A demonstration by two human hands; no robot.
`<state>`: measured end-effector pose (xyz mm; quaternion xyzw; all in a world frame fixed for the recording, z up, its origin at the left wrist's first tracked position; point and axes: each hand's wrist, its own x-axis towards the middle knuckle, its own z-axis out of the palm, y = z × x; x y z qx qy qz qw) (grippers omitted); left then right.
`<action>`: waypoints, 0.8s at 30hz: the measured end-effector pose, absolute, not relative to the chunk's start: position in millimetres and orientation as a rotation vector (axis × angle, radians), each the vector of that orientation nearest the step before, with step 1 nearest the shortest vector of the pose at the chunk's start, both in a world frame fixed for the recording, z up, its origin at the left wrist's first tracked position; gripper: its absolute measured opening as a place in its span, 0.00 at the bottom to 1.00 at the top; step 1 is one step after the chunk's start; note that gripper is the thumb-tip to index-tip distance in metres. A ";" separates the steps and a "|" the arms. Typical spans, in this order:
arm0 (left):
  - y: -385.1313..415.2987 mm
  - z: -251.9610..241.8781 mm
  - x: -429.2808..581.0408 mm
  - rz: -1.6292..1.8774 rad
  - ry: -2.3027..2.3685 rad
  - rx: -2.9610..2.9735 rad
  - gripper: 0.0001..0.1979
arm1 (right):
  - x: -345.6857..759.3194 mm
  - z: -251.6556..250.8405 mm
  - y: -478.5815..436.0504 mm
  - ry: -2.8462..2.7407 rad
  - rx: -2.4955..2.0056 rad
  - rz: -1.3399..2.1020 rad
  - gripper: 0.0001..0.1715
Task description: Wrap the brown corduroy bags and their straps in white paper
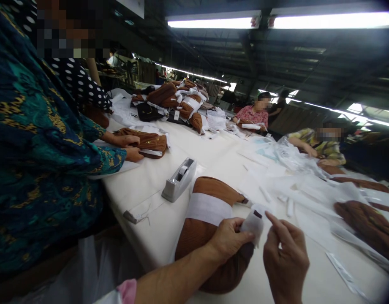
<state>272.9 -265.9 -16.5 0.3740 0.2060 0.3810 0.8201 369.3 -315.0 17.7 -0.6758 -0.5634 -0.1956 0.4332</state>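
Paper pinched in the left hand could tear if tugged; the open right hand holds nothing, and the brown bag could roll.

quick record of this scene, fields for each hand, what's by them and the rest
left hand: holds a white paper piece
right hand: open, forefinger raised toward the paper
by the hands: brown ribbed bag wrapped in a white paper band, lying on a white table
rest: grey tape dispenser; co-worker's hands on another brown bag; pile of wrapped brown bags farther along
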 end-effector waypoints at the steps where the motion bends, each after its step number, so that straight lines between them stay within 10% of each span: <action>1: -265.8 -16.5 272.8 0.807 0.433 0.788 0.21 | 371.3 17.9 -314.1 -1.431 -1.705 -0.461 0.18; 13: -257.0 -13.6 264.4 0.784 0.477 0.627 0.26 | 355.3 -16.5 -340.1 -0.982 -1.776 0.262 0.29; 24: -260.9 -12.0 263.4 0.754 0.459 0.745 0.21 | 360.4 -12.8 -334.1 -0.976 -1.900 0.116 0.24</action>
